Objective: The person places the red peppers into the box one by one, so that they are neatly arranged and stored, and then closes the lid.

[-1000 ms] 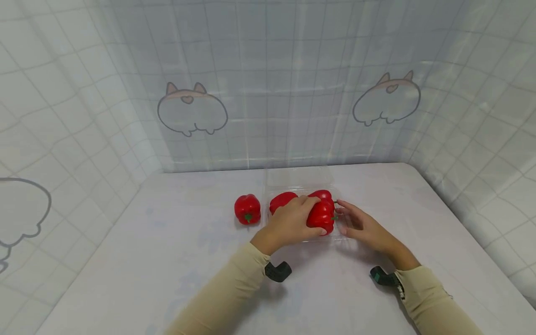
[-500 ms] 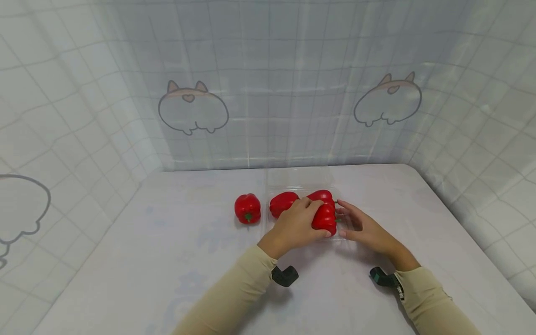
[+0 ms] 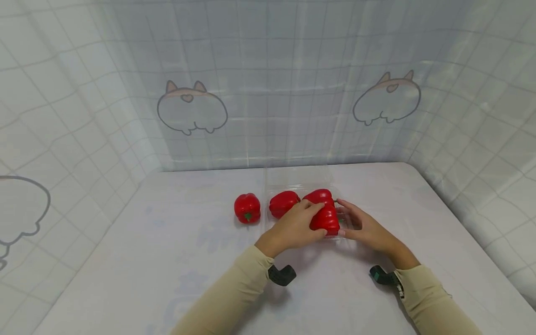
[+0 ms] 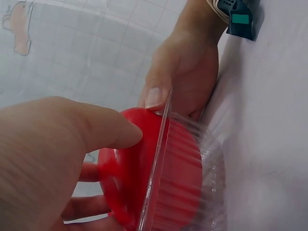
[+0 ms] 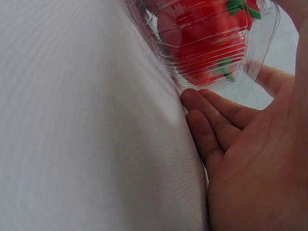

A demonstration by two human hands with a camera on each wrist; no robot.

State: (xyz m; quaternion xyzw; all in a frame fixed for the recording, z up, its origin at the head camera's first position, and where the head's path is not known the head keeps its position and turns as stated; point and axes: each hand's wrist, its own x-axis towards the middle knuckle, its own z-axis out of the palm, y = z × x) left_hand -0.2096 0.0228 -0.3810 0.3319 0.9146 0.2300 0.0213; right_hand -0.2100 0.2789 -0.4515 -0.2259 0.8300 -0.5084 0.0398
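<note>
My left hand [image 3: 298, 225] grips a glossy red bell pepper [image 3: 328, 220], thumb on its near side and fingers over the top. This pepper sits low at the near right of a clear plastic clamshell box [image 4: 166, 139], its lower part behind the ribbed wall. Two more red peppers are in the box: one pepper [image 3: 283, 204] at left, another pepper [image 3: 319, 194] behind the gripped one. At the box's right side, my right hand [image 3: 368, 231] spreads around the wall, its thumb tip at the rim. Its relaxed fingers [image 5: 209, 130] lie by the box's lower outside edge.
A loose red pepper [image 3: 247, 208] with a green stem stands on the white table [image 3: 201, 279] just left of the box. The box's transparent lid [image 3: 299, 177] lies folded back behind it. A tile-patterned curtain [image 3: 289, 93] encloses the back and sides.
The pepper under my left hand has shifted slightly right and sunk lower in the box; its stem now shows behind the wall. My left hand moved slightly right; the right hand stayed put.
</note>
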